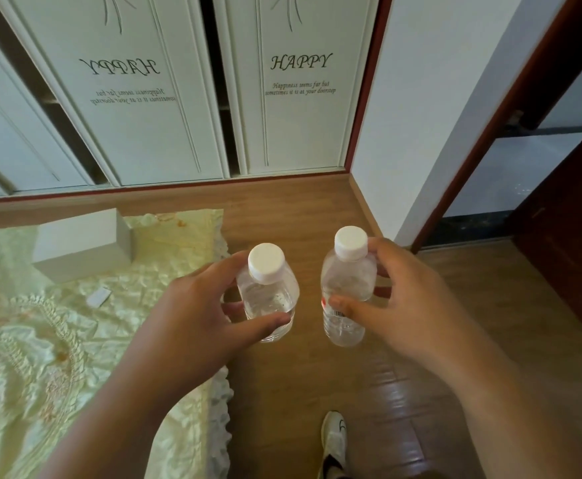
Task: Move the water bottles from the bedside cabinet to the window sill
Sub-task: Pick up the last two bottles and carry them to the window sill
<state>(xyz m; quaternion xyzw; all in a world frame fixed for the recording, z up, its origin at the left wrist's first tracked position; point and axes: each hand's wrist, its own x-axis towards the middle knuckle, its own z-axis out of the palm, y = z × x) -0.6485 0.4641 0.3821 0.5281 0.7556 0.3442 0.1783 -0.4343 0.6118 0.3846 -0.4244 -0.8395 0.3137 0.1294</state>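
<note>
While both bottles are already off the cabinet and carried in the air, the left hand grips the left bottle round its body, thumb across the near side and fingers curled behind, and the right hand pinches the right bottle the same way, thumb on the label and fingers wrapped round the far side near the cap. Each bottle stands roughly upright, its long axis running from the white cap at the top down to the base, the caps tipped a little toward the camera. The two bottles sit just beside each other between the hands, not touching, left of the right hand and right of the left. Neither the cabinet nor the sill is in view, so I cannot tell which way the sill lies from the hands; that direction is what the coming move turns on. Below the hands is wood floor; a bed with a pale quilt lies under and to the left of the left forearm, and wardrobe doors stand ahead of both hands. A doorway opens beyond the right hand. A shoe shows below the right forearm, so the person seems to be mid-carry.
</note>
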